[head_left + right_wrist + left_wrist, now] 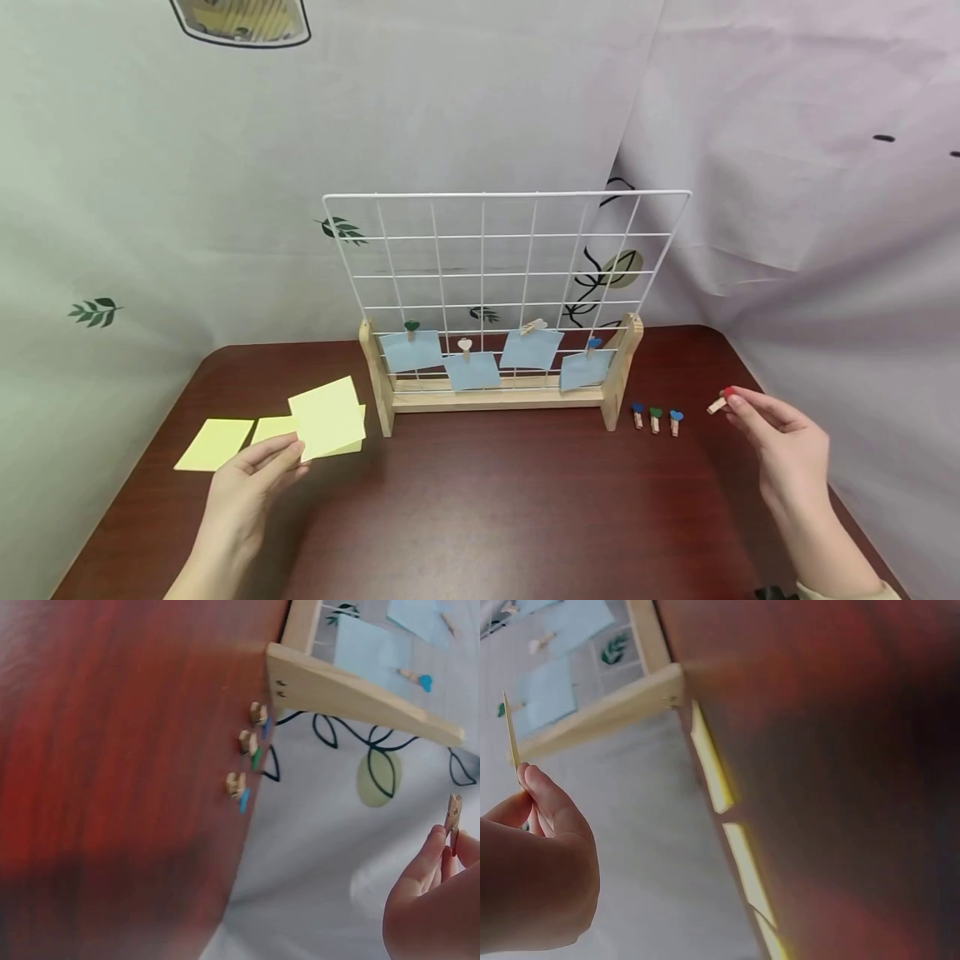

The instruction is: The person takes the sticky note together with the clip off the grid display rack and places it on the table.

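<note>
My left hand (251, 487) pinches a square yellow paper note (326, 417) by its lower corner, raised above the table; the left wrist view shows the note edge-on. Other yellow notes (215, 444) lie beneath and beside it. On the right, my right hand (791, 446) pinches a small wooden clothespin (453, 814) with a red heart, held in the air. Between the hands stands a white wire grid (483, 237) in a wooden stand (495, 401). Several light blue notes (412, 353) hang low on it, each with a heart clothespin (466, 347).
Three small clothespins (656, 422) with blue and green hearts lie in a row right of the stand. The dark red-brown table (510, 508) stretches in front of it. A pale patterned cloth (480, 100) hangs behind and at both sides.
</note>
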### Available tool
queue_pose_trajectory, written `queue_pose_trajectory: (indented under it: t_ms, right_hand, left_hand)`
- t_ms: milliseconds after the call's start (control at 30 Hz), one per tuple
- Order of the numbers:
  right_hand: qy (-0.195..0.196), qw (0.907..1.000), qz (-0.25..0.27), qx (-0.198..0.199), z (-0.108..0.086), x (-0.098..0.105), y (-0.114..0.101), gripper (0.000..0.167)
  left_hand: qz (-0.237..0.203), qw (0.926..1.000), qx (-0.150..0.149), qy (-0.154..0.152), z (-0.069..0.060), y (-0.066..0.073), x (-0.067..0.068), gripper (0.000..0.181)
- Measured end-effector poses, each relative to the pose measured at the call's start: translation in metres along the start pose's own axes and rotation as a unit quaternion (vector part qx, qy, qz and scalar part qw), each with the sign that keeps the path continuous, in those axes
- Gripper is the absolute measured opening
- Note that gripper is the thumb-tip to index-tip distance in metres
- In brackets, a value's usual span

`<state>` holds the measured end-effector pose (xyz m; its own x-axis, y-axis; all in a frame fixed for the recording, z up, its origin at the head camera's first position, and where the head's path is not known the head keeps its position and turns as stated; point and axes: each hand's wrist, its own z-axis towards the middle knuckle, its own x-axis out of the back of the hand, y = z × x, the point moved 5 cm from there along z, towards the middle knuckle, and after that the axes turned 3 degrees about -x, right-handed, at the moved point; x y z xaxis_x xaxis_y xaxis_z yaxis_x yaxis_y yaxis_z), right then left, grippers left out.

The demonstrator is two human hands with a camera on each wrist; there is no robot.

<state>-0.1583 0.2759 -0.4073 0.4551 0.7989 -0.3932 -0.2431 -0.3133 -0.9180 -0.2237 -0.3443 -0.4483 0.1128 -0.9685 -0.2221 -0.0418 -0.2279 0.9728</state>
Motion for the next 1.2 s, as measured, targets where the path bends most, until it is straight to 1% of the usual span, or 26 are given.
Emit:
queue_pose_trajectory:
  t_ms: [133,200,267,400,467,600,700,767,800,867,933,1000,1100,1200]
  right_hand:
    - [-0.009,0.9995,-0.030,-0.009,0.001,0.006,0.006,0.028]
    - [-0.011,0.9991,-0.039,-0.015,0.002,0.008,0.008,0.028]
    - [-0.011,0.9988,-0.045,-0.016,0.003,0.010,0.010,0.028]
    - [-0.012,0.9981,-0.057,-0.019,0.005,0.014,0.015,0.029]
    - [-0.014,0.9974,-0.067,-0.025,0.007,0.017,0.018,0.030]
    - [-0.010,0.9946,-0.095,-0.041,0.009,0.024,0.024,0.029]
    - [-0.002,0.9916,-0.117,-0.055,0.010,0.029,0.028,0.027]
    - [-0.001,0.9889,-0.134,-0.064,0.011,0.032,0.030,0.027]
    - [-0.001,0.9875,-0.142,-0.068,0.011,0.034,0.031,0.027]
    - [-0.001,0.9848,-0.158,-0.073,0.012,0.036,0.033,0.027]
    - [-0.007,0.9826,-0.170,-0.075,0.014,0.038,0.034,0.028]
    - [-0.012,0.9802,-0.183,-0.074,0.016,0.039,0.035,0.028]
    - [-0.022,0.9759,-0.204,-0.075,0.019,0.040,0.037,0.027]
    - [-0.027,0.9699,-0.229,-0.079,0.022,0.042,0.039,0.025]
  left_hand:
    - [0.022,0.9994,0.025,0.013,-0.005,-0.006,0.020,0.036]
    - [0.039,0.9983,0.040,0.018,-0.008,-0.010,0.029,0.036]
    - [0.047,0.9975,0.048,0.022,-0.011,-0.013,0.039,0.037]
    - [0.071,0.9940,0.075,0.035,-0.016,-0.021,0.058,0.037]
    - [0.075,0.9926,0.086,0.042,-0.016,-0.024,0.067,0.037]
    - [0.089,0.9886,0.107,0.057,-0.018,-0.027,0.084,0.037]
    - [0.104,0.9853,0.121,0.060,-0.019,-0.027,0.095,0.037]
    - [0.129,0.9804,0.135,0.064,-0.019,-0.026,0.103,0.037]
    - [0.148,0.9764,0.142,0.067,-0.018,-0.025,0.107,0.037]
    - [0.191,0.9656,0.159,0.076,-0.018,-0.024,0.115,0.037]
    - [0.242,0.9518,0.172,0.079,-0.016,-0.023,0.123,0.037]
    - [0.276,0.9407,0.180,0.081,-0.014,-0.022,0.130,0.036]
    - [0.305,0.9309,0.181,0.086,-0.012,-0.020,0.139,0.031]
    - [0.320,0.9263,0.178,0.088,-0.010,-0.019,0.146,0.027]
